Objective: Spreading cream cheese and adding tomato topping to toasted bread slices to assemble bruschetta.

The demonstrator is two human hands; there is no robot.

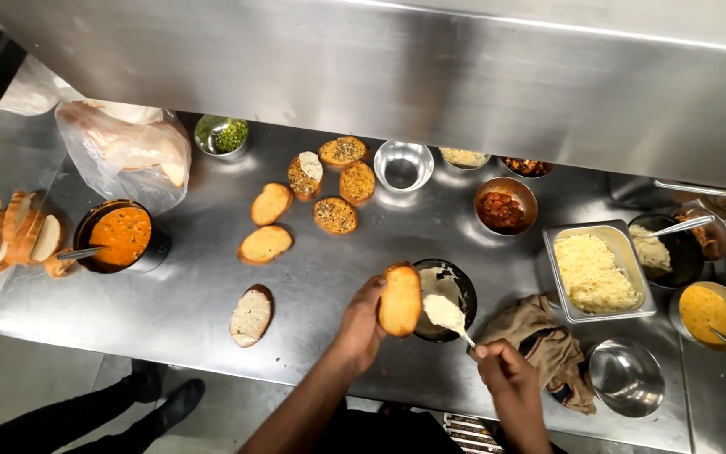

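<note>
Head view: the left hand grips a toast slice, long axis upright, over the dark bowl. Just right of the toast, the right hand pinches a spoon heaped with white spread.

Brushed, dully shining steel counter; glossy clear plastic bag; rough, crusty toast slice; crumpled matt cloth.

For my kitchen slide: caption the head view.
Left hand holds toasted bread slice while right hand lifts spoon of white spread from black bowl.
</note>
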